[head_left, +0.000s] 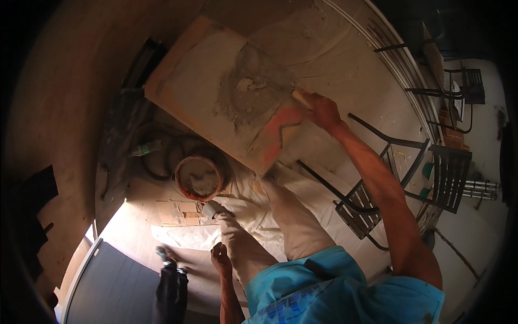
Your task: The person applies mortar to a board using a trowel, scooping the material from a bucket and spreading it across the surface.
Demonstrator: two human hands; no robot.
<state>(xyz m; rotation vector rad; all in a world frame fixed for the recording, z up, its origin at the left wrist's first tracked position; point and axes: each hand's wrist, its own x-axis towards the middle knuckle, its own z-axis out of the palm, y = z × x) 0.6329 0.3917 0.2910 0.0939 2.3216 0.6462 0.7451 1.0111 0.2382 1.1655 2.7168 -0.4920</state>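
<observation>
My right hand is closed round the pale wooden handle of a trowel, at the right edge of a large board. The trowel's blade is hard to make out against the grey mortar. A rough patch of wet mortar lies on the board, with a lighter lump in its middle. Red and yellow marks show on the board's near right corner. Low beside my left leg hangs my left hand, its fingers curled in with nothing visible in them.
A round reddish bucket with grey mix stands before my left foot, near coiled hose and a plastic bottle. Pale sheeting covers the floor by my legs. Metal chairs stand right. Another person's dark-trousered legs are lower left.
</observation>
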